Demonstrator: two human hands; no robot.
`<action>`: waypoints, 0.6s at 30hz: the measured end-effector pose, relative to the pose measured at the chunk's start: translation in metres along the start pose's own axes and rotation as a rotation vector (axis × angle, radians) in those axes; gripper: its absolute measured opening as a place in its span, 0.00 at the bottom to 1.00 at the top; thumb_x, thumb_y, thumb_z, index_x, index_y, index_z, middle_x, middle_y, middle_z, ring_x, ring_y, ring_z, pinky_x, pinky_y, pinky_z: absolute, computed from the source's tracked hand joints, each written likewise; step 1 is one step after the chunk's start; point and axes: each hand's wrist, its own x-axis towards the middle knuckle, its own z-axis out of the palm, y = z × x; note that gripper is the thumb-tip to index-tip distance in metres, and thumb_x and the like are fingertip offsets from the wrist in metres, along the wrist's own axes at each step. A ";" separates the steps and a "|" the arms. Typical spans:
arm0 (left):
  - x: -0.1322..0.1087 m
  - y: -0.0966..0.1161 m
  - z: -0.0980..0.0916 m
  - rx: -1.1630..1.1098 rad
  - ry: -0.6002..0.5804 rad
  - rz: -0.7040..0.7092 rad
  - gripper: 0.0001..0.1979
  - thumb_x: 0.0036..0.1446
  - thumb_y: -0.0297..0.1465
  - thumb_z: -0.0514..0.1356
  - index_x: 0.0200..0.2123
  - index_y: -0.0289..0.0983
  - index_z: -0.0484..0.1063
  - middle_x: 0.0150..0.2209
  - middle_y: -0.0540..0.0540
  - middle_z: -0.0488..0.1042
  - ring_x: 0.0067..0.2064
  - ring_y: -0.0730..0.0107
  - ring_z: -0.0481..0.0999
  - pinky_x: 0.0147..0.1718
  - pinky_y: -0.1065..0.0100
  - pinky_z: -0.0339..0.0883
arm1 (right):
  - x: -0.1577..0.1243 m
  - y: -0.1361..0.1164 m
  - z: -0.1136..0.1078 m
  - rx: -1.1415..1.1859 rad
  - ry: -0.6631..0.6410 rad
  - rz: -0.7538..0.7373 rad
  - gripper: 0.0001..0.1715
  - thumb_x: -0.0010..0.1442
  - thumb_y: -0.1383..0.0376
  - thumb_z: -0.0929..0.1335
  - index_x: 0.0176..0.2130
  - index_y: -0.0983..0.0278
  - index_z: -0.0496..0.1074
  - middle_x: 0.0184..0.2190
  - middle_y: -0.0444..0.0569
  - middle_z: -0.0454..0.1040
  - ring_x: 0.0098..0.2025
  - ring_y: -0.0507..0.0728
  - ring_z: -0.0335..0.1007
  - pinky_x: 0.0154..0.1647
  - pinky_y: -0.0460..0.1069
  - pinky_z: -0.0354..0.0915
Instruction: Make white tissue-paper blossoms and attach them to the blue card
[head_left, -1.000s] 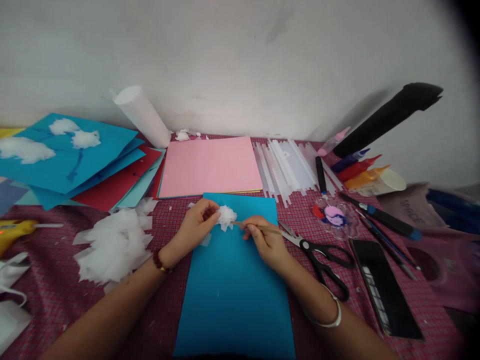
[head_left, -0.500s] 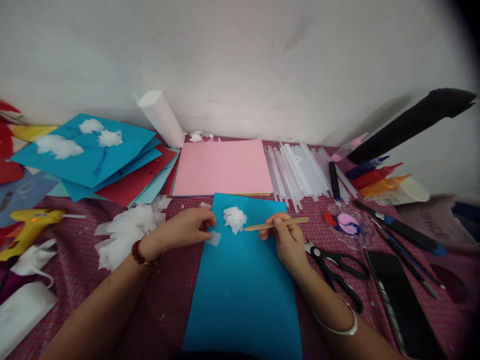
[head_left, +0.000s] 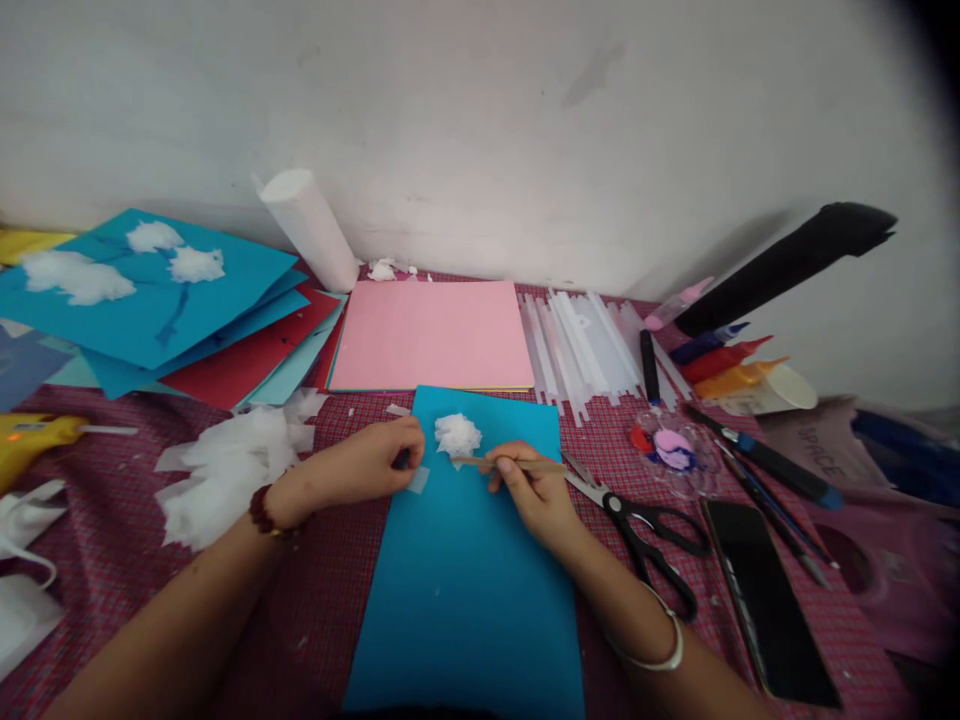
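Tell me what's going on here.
A person's right hand holds a wooden stick, its tip by a white tuft on a blue sheet. The left hand is at the sheet's left edge, beside a small translucent piece; whether it grips anything is unclear. A white pile lies left, scissors right.

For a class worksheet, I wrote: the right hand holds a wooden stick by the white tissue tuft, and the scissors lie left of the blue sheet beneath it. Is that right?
Not quite: the head view shows the scissors lying right of the blue sheet, not left. The right hand does hold a wooden stick by the white tissue tuft.
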 end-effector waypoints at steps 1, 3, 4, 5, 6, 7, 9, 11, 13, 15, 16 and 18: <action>0.000 0.000 -0.001 -0.008 0.009 -0.012 0.05 0.47 0.21 0.53 0.26 0.37 0.63 0.30 0.51 0.66 0.31 0.71 0.66 0.30 0.71 0.56 | 0.000 0.000 0.000 -0.004 0.007 -0.002 0.12 0.66 0.61 0.61 0.39 0.61 0.72 0.31 0.47 0.75 0.26 0.52 0.70 0.27 0.48 0.65; 0.001 -0.001 0.000 -0.008 0.011 -0.057 0.06 0.46 0.22 0.53 0.28 0.37 0.64 0.28 0.51 0.66 0.29 0.71 0.65 0.28 0.72 0.55 | 0.001 0.001 0.000 -0.010 0.027 -0.008 0.12 0.66 0.61 0.61 0.39 0.61 0.72 0.32 0.47 0.75 0.26 0.52 0.70 0.28 0.48 0.66; 0.001 -0.001 0.000 0.003 0.009 -0.081 0.06 0.46 0.22 0.53 0.29 0.37 0.65 0.28 0.51 0.67 0.29 0.71 0.65 0.28 0.72 0.55 | 0.001 0.002 0.000 -0.008 0.034 -0.007 0.12 0.66 0.61 0.61 0.39 0.60 0.72 0.33 0.47 0.75 0.26 0.52 0.70 0.28 0.48 0.66; 0.001 0.000 0.002 0.025 0.010 -0.102 0.07 0.46 0.23 0.54 0.30 0.37 0.65 0.28 0.52 0.67 0.29 0.71 0.65 0.27 0.72 0.54 | 0.002 0.002 0.000 -0.002 0.040 -0.002 0.12 0.66 0.60 0.61 0.39 0.60 0.72 0.34 0.47 0.74 0.26 0.52 0.70 0.28 0.48 0.66; 0.001 0.000 0.003 0.059 0.014 -0.120 0.07 0.45 0.23 0.54 0.30 0.37 0.65 0.27 0.52 0.67 0.28 0.71 0.65 0.27 0.71 0.53 | 0.002 0.003 0.001 0.007 0.044 0.003 0.12 0.66 0.60 0.61 0.40 0.60 0.72 0.34 0.47 0.74 0.26 0.51 0.71 0.28 0.48 0.66; 0.001 0.001 0.005 0.100 0.019 -0.135 0.06 0.45 0.23 0.54 0.29 0.37 0.65 0.27 0.51 0.67 0.28 0.71 0.65 0.27 0.71 0.52 | 0.002 0.004 0.001 0.015 0.046 0.009 0.12 0.66 0.60 0.61 0.40 0.60 0.72 0.34 0.47 0.74 0.26 0.51 0.71 0.28 0.48 0.66; 0.002 0.003 0.008 0.167 0.020 -0.150 0.03 0.46 0.24 0.54 0.26 0.37 0.64 0.26 0.51 0.66 0.27 0.71 0.64 0.26 0.70 0.50 | 0.002 0.004 0.001 0.017 0.049 0.013 0.12 0.66 0.60 0.61 0.40 0.60 0.72 0.34 0.47 0.74 0.26 0.51 0.71 0.28 0.48 0.66; 0.002 0.004 0.010 0.183 0.015 -0.157 0.04 0.48 0.25 0.53 0.23 0.37 0.63 0.25 0.50 0.67 0.27 0.71 0.64 0.26 0.70 0.50 | 0.002 0.004 0.000 0.016 0.053 0.018 0.13 0.66 0.59 0.61 0.40 0.60 0.72 0.34 0.46 0.75 0.26 0.51 0.71 0.28 0.48 0.66; 0.002 0.004 0.009 0.142 0.012 -0.172 0.05 0.49 0.25 0.53 0.23 0.36 0.64 0.25 0.50 0.67 0.27 0.71 0.64 0.25 0.70 0.50 | 0.002 0.005 0.000 0.029 0.055 0.027 0.13 0.66 0.58 0.61 0.40 0.60 0.72 0.33 0.46 0.75 0.26 0.51 0.71 0.28 0.47 0.66; 0.002 0.002 0.008 0.031 0.016 -0.178 0.04 0.49 0.26 0.54 0.24 0.36 0.65 0.25 0.51 0.67 0.26 0.72 0.65 0.25 0.71 0.52 | 0.003 0.005 0.001 0.052 0.060 0.038 0.12 0.66 0.58 0.61 0.40 0.60 0.72 0.33 0.46 0.75 0.25 0.51 0.71 0.27 0.47 0.66; 0.002 0.001 0.007 -0.045 0.017 -0.175 0.03 0.49 0.26 0.54 0.25 0.36 0.65 0.25 0.51 0.67 0.26 0.73 0.65 0.25 0.72 0.53 | 0.003 0.005 0.001 0.061 0.063 0.041 0.12 0.66 0.58 0.61 0.40 0.60 0.72 0.33 0.46 0.75 0.25 0.51 0.71 0.27 0.47 0.66; 0.004 0.000 0.006 -0.209 0.005 -0.162 0.03 0.50 0.27 0.55 0.26 0.36 0.65 0.24 0.52 0.67 0.26 0.74 0.65 0.25 0.73 0.55 | 0.003 0.005 0.000 0.068 0.070 0.045 0.12 0.66 0.58 0.62 0.39 0.60 0.72 0.33 0.47 0.75 0.25 0.52 0.71 0.27 0.48 0.66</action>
